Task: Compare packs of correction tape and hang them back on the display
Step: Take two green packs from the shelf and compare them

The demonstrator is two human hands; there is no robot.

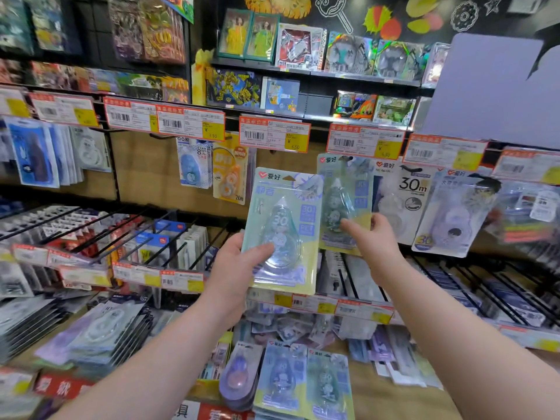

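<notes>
Mint-green card is sitting in both grips. The left hand [239, 262] is holding the left pack [285, 225] of correction tape by its lower left corner, with the thumb lying across the clear blister and the fingers hidden behind the card. This pack is standing upright in the air, in front of the display and clear of any peg.

The right hand [372, 237] is pinching the right pack [345, 195] at its lower right edge, thumb on the front. The top of this pack is reaching up to just under a red-and-yellow price tag [365, 140], beside a white pack [406, 192] hanging to its right. The top edge is blurred, so I cannot tell whether its hang hole is on a peg.

The step in hand seems to be rehanging the right pack. A grip this low is giving little control over the top, so the card is likely to be swinging. Doing it well is probably going to mean sliding the fingers higher, squaring the card to the peg, and feeding the hole straight on without bending the thin card. The price tag is hiding the peg tip, so lowering the head to look under it should help. The white pack is close, so watching that edge matters too.
</notes>
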